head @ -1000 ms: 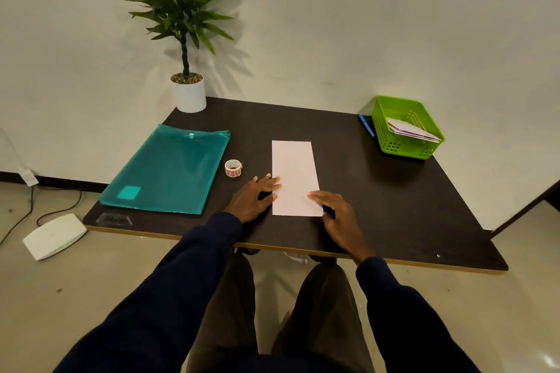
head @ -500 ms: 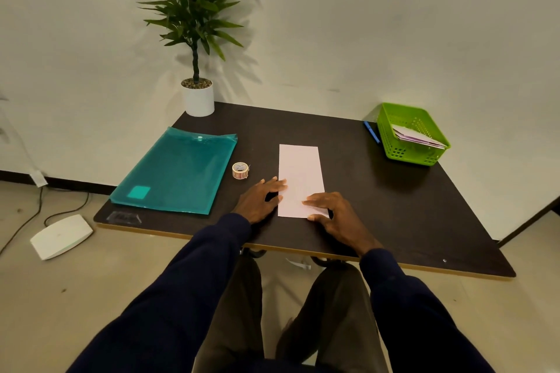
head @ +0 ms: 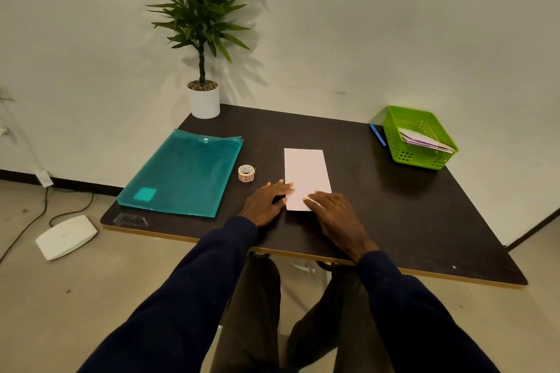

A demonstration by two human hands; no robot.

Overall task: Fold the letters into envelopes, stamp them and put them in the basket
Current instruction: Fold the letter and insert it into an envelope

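A pale pink folded letter (head: 306, 172) lies lengthwise on the dark table (head: 378, 206), in front of me. My left hand (head: 266, 203) rests flat at its near left edge, fingertips touching the paper. My right hand (head: 333, 215) presses flat on the near right corner, covering it. Neither hand grips anything. A small roll of stamps (head: 246, 173) stands just left of the letter. The green basket (head: 406, 157) sits at the far right corner with several envelopes (head: 424, 141) inside.
A teal plastic folder (head: 181, 172) covers the table's left side. A potted plant (head: 203, 100) stands at the back left corner. A blue pen (head: 377, 135) lies beside the basket. A white device (head: 65, 236) and cables lie on the floor, left.
My right hand has slid left and forward onto the letter's near corner. The left hand stays at the paper's left edge. My head has tilted, shifting the view.
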